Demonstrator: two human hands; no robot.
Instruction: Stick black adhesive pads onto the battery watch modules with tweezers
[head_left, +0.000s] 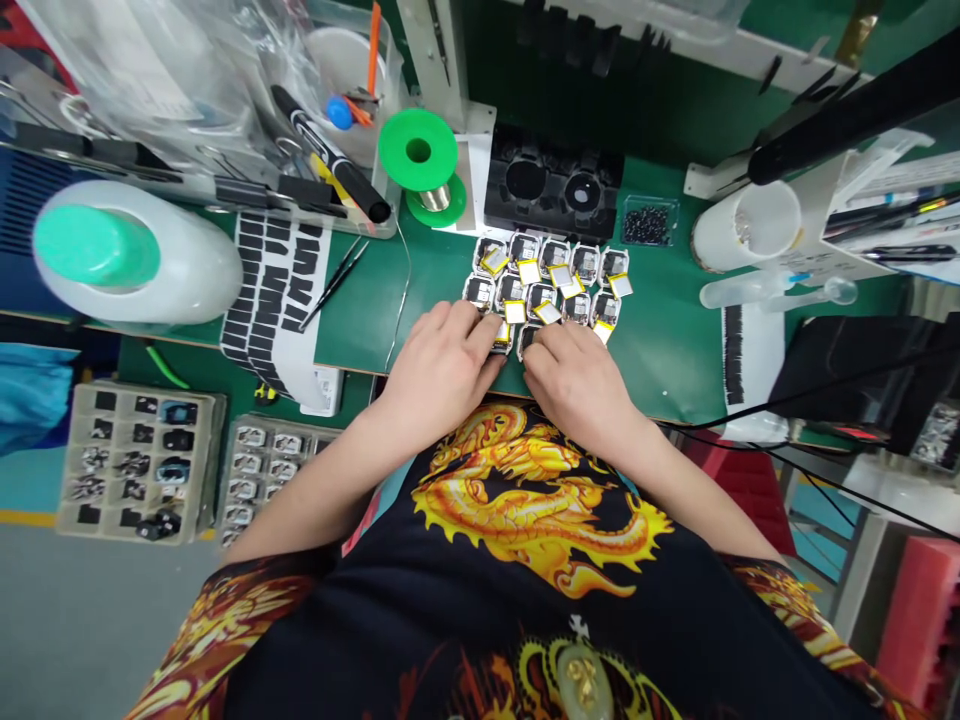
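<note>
Rows of small watch cases [540, 302] lie on the green bench mat, showing dark inner parts and silver batteries with yellow edges [515, 312]. At the near-left end of the group, my left hand [446, 365] has its fingers curled around a watch case with a battery [502, 338], partly covered by the fingertips. My right hand [576, 372] is closed at the edge of the neighbouring watch case [526, 341], thumb and index finger against it. Most of that case is hidden under the fingers.
Behind the cases stands a black fixture [555, 185], beside a clear tray of tiny screws [649, 220]. A green solder spool [418, 150], tweezers [334, 285] and a white bottle [135, 250] are left. At right are a white cup [746, 225] and black cables [825, 385].
</note>
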